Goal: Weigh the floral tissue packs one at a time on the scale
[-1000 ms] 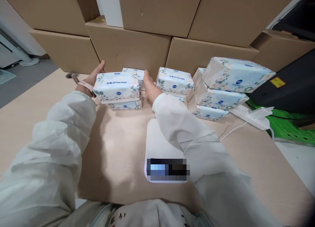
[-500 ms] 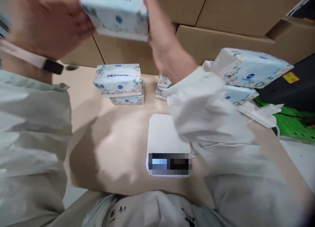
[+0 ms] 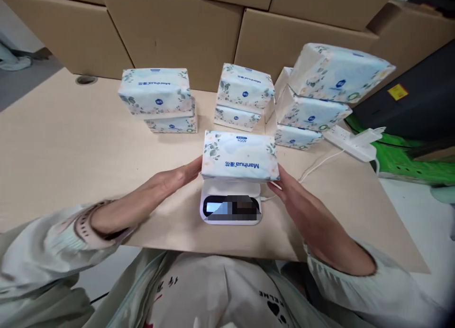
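Observation:
A soft pack of tissues, pale blue and white with a flower print, is between my two hands over a white digital scale. My left hand presses against its left side, the fingers largely hidden. Against its right side lies my right hand, with fingers reaching around the lower corner. The pack hides the far part of the scale, and I cannot tell whether its full weight rests there. The scale's lit display faces me, partly blurred out.
Behind the scale stand a left stack, a middle stack and a taller right stack of tissue packs. Cardboard boxes wall off the table's back. A white power strip and its cable lie to the right.
The tissue pack held high near the top of the view is now down at the scale. Both hands have lowered, and my left hand, then spread beside the pack, now touches its side.

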Demonstrator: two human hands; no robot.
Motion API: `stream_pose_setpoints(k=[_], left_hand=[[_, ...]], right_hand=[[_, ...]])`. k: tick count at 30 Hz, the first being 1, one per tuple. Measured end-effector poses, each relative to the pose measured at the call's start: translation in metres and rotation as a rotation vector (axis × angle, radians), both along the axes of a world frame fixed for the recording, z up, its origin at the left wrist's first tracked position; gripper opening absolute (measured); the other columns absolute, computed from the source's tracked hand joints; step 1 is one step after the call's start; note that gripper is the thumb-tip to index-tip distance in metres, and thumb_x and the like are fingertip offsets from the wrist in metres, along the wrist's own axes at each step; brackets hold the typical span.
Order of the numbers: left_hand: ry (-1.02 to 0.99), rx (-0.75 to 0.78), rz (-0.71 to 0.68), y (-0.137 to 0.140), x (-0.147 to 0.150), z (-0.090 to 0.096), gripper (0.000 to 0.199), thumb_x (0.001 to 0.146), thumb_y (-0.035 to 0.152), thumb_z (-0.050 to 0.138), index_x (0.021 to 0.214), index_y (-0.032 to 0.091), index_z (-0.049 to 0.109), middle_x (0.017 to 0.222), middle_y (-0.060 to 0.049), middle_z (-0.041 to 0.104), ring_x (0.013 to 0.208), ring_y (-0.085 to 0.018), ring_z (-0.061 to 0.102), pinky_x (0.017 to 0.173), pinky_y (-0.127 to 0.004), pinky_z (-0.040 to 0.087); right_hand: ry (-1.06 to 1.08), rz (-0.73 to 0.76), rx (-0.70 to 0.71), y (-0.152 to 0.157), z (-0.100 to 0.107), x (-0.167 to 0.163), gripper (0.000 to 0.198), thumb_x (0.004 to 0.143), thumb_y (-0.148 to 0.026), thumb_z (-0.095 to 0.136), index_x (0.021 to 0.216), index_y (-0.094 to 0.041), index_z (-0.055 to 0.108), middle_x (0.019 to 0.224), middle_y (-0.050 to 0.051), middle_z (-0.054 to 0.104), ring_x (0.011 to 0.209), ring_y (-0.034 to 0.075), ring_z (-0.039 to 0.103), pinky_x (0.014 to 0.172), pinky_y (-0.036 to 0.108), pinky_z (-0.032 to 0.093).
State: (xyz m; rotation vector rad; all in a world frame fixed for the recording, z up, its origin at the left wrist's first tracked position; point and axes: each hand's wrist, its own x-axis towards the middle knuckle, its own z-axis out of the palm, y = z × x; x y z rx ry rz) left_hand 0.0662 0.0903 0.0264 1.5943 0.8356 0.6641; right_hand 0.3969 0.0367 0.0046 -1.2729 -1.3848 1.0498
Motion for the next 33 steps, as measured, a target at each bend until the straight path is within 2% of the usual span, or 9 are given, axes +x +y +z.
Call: stream_pose_setpoints(k=[3, 4, 6, 9, 13, 19, 25, 28, 33], left_hand=[[-0.022, -0.002, 0.036, 0.001, 0.006, -0.019, 0.063, 0.108, 0.072, 0.049, 0.163, 0.043, 0.057, 0.173, 0.007, 0.048, 0.166, -0.039, 0.041, 0.14, -0.065, 0.031], [-0.025, 0.009, 0.073, 0.001, 0.007, -0.025, 0.063, 0.108, 0.071, 0.048, 0.163, 0.042, 0.057, 0.175, 0.006, 0.047, 0.168, -0.039, 0.039, 0.141, -0.065, 0.028], [-0.061, 0.055, 0.192, 0.002, 0.01, -0.036, 0.062, 0.109, 0.07, 0.05, 0.163, 0.041, 0.057, 0.176, 0.006, 0.045, 0.17, -0.037, 0.034, 0.144, -0.062, 0.023], [-0.19, 0.083, 0.353, 0.006, 0.014, -0.051, 0.065, 0.108, 0.072, 0.051, 0.161, 0.037, 0.061, 0.177, 0.002, 0.046, 0.172, -0.035, 0.03, 0.146, -0.06, 0.019], [-0.273, 0.025, 0.384, 0.014, 0.015, -0.063, 0.068, 0.106, 0.074, 0.045, 0.157, 0.034, 0.065, 0.175, -0.002, 0.049, 0.172, -0.035, 0.031, 0.145, -0.061, 0.018], [-0.305, -0.036, 0.373, 0.016, 0.011, -0.064, 0.064, 0.107, 0.071, 0.044, 0.152, 0.034, 0.07, 0.171, -0.001, 0.056, 0.171, -0.033, 0.034, 0.146, -0.058, 0.02], [-0.321, -0.079, 0.371, 0.011, 0.013, -0.061, 0.062, 0.107, 0.072, 0.043, 0.147, 0.035, 0.073, 0.168, 0.0, 0.059, 0.17, -0.033, 0.037, 0.146, -0.056, 0.022], [-0.322, -0.091, 0.363, 0.01, 0.013, -0.06, 0.062, 0.107, 0.072, 0.043, 0.147, 0.035, 0.073, 0.168, 0.0, 0.059, 0.17, -0.033, 0.036, 0.146, -0.057, 0.022], [-0.322, -0.106, 0.353, 0.009, 0.014, -0.057, 0.063, 0.108, 0.071, 0.043, 0.148, 0.033, 0.073, 0.169, 0.0, 0.058, 0.172, -0.033, 0.032, 0.146, -0.056, 0.021]], right_hand=[[0.101, 0.061, -0.183, -0.003, -0.02, 0.009, 0.051, 0.104, -0.058, 0.066, 0.154, -0.048, 0.063, 0.165, -0.01, 0.06, 0.158, 0.027, 0.058, 0.134, 0.055, 0.05], [0.104, 0.057, -0.167, -0.001, -0.023, 0.012, 0.053, 0.104, -0.059, 0.065, 0.155, -0.045, 0.063, 0.167, -0.008, 0.058, 0.16, 0.028, 0.056, 0.135, 0.055, 0.047], [0.063, 0.008, -0.063, 0.007, -0.027, 0.016, 0.051, 0.105, -0.058, 0.065, 0.153, -0.04, 0.067, 0.167, -0.005, 0.061, 0.16, 0.028, 0.055, 0.137, 0.055, 0.045], [0.014, -0.19, 0.166, 0.024, -0.035, 0.017, 0.044, 0.106, -0.057, 0.062, 0.143, -0.038, 0.075, 0.156, -0.002, 0.072, 0.152, 0.028, 0.063, 0.137, 0.057, 0.044], [0.036, -0.346, 0.306, 0.037, -0.054, 0.014, 0.035, 0.107, -0.054, 0.061, 0.129, -0.036, 0.08, 0.138, 0.002, 0.081, 0.137, 0.029, 0.073, 0.128, 0.06, 0.052], [-0.004, -0.39, 0.33, 0.031, -0.061, 0.012, 0.032, 0.106, -0.051, 0.06, 0.122, -0.031, 0.079, 0.123, 0.006, 0.083, 0.122, 0.033, 0.076, 0.116, 0.061, 0.056], [-0.104, -0.46, 0.382, 0.033, -0.06, 0.011, 0.024, 0.105, -0.046, 0.062, 0.095, -0.03, 0.078, 0.089, 0.004, 0.077, 0.088, 0.027, 0.073, 0.088, 0.049, 0.059], [-0.111, -0.459, 0.428, 0.035, -0.063, 0.011, 0.019, 0.103, -0.041, 0.067, 0.093, -0.028, 0.077, 0.088, 0.003, 0.076, 0.085, 0.023, 0.072, 0.082, 0.043, 0.058], [-0.047, -0.449, 0.448, 0.038, -0.068, 0.013, 0.009, 0.1, -0.035, 0.074, 0.101, -0.028, 0.08, 0.094, 0.002, 0.079, 0.09, 0.022, 0.075, 0.085, 0.042, 0.059]])
